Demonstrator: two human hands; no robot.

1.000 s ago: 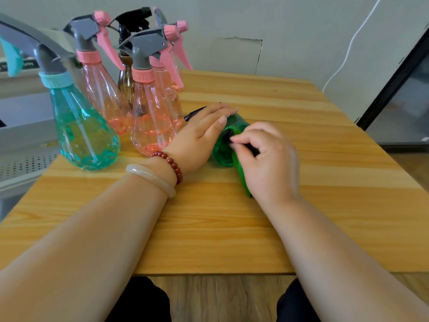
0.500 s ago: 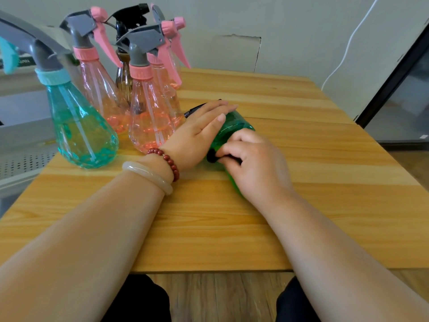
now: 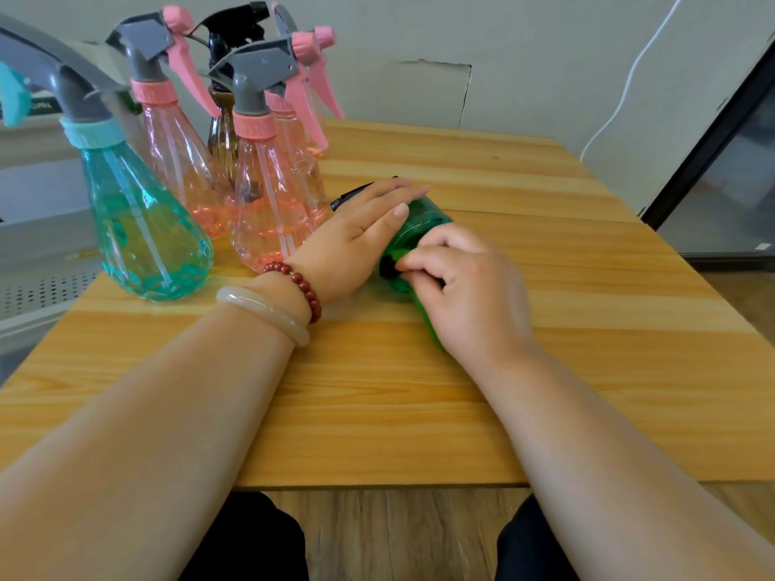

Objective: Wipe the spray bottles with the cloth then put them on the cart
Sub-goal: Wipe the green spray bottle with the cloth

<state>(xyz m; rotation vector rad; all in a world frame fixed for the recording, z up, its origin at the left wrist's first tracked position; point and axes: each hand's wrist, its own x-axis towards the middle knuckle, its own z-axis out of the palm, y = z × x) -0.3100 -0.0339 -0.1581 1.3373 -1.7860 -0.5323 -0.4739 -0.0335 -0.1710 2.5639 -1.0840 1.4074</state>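
Pale wooden table [image 3: 545, 287] stood against a grey wall. The green spray bottle [image 3: 423, 222] lay on its side to the right of the teal spray bottle [image 3: 142, 228], between both hands. The left hand [image 3: 356, 241] rested flat on its body with fingers straight. The right hand [image 3: 474, 287] had its fingers curled round the black neck end, gripping it. No cloth was in view, so I cannot tell whether this bottle had been wiped. Behind and just right of the teal spray bottle, three pink spray bottles [image 3: 268, 211] and a brown bottle with a black trigger [image 3: 222, 136] stood upright in a cluster. None sat on a cart, so I judged nearly all the wiping and moving remained.
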